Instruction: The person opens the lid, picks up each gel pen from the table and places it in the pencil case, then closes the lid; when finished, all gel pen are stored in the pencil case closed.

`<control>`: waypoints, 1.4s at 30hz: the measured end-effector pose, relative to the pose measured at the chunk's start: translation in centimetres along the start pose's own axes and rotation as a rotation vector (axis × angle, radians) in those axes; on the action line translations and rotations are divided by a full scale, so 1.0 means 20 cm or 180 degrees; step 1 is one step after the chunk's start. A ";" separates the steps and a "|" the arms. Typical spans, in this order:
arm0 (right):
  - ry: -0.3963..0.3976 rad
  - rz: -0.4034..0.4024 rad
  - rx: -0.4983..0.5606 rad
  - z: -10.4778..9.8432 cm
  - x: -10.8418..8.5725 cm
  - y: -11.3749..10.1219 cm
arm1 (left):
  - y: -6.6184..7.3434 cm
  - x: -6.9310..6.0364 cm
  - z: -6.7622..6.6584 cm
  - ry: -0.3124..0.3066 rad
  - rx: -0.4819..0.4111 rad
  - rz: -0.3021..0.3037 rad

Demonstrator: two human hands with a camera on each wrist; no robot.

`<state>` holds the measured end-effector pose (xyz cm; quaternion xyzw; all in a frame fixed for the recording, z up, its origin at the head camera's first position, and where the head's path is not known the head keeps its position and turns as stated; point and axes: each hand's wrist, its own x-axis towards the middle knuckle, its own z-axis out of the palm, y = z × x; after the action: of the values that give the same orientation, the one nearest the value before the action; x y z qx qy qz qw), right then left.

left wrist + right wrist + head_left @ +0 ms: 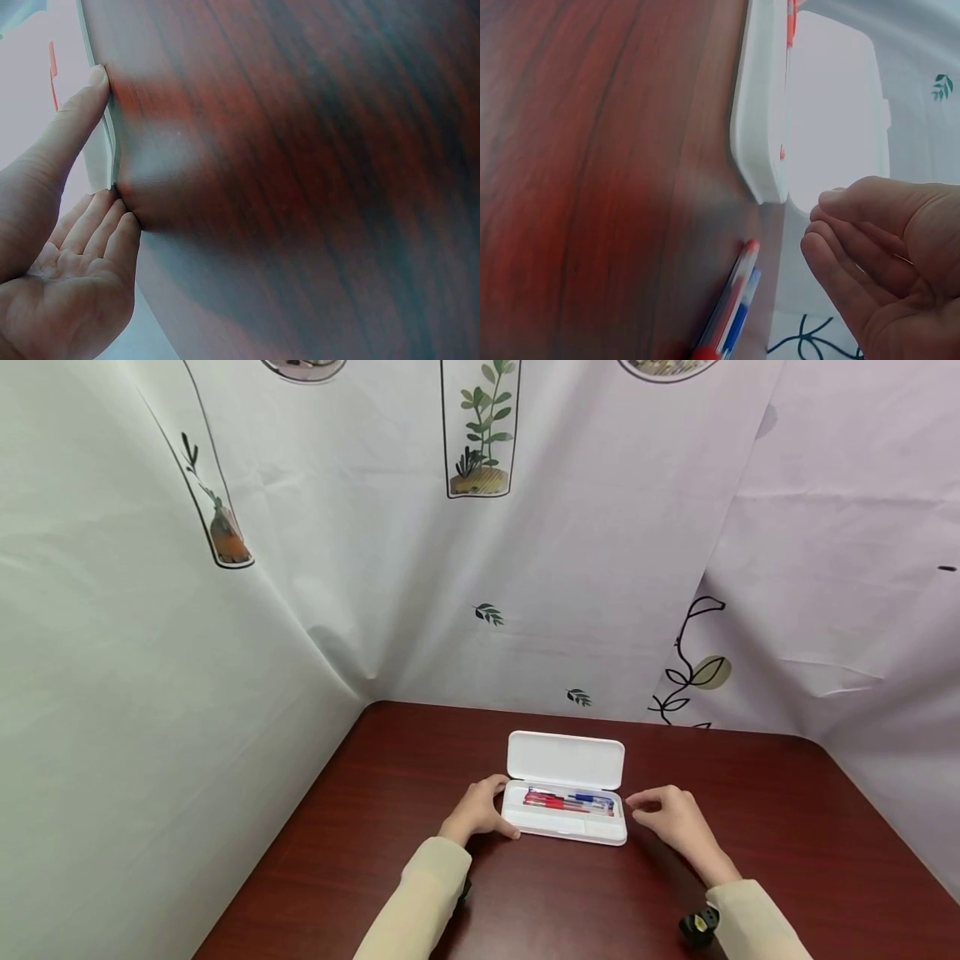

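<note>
Clearly, the white case [542, 821] lies open near the far edge of the tabletop [570, 902], red and blue pens [557, 804] inside, number unclear. The left hand [474, 810] grips its left end; the right hand [677, 821], loosely curled, empty, is beside its right end.

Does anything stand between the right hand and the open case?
Nothing visible does: the right hand is close beside the case. The lid stands open at the far side, out of the way. Loose pens lie on the table, lower in the right wrist view, not in between.
</note>
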<state>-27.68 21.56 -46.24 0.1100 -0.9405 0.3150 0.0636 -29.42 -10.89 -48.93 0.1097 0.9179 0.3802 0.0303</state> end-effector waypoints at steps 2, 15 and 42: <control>0.0023 -0.0003 -0.0038 -0.01 -0.01 0.02 | 0.00 0.00 0.00 -0.0004 0.0000 0.0004; 0.0048 0.0121 -0.0159 -0.07 -0.07 0.11 | 0.00 0.01 0.00 -0.0005 0.0022 0.0015; -0.0231 0.0651 -0.0073 -0.16 -0.15 0.26 | 0.00 0.00 0.01 -0.0014 0.0012 -0.0036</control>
<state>-25.88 28.07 -47.23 0.0241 -0.9521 0.3049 -0.0018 -29.47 -10.70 -49.01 0.1053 0.9191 0.3781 0.0343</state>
